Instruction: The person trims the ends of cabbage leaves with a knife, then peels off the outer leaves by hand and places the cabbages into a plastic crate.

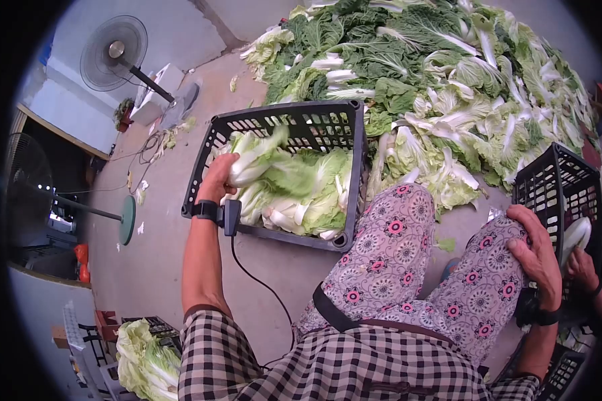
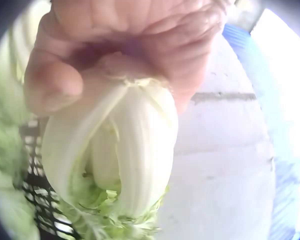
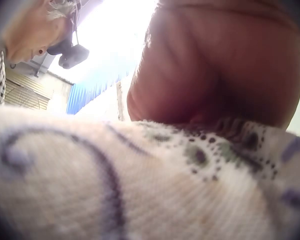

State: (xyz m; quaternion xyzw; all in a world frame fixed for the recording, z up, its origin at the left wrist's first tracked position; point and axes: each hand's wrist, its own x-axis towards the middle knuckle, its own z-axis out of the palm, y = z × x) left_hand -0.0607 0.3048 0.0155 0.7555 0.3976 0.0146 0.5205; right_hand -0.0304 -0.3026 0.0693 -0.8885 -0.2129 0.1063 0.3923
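Observation:
My left hand (image 1: 217,180) grips a napa cabbage (image 1: 255,158) by its white base, over the left side of a black plastic crate (image 1: 281,238). In the left wrist view the fingers and thumb curl round the root end of the cabbage (image 2: 140,145), its green leaves pointing away. Several more cabbages (image 1: 308,208) lie inside the crate below. On the patterned trouser knee (image 1: 495,250) rests my right hand (image 1: 540,254), holding nothing. The right wrist view shows that hand (image 3: 210,70) close against the cloth, its fingertips hidden.
A large heap of cabbages and loose leaves (image 1: 448,87) fills the far right. Another person's hand (image 1: 583,267) holds a pale cabbage (image 1: 575,235) beside a second black crate (image 1: 548,177). Two standing fans, one grey (image 1: 116,50), are at left; a cable (image 1: 261,277) hangs from my left wrist.

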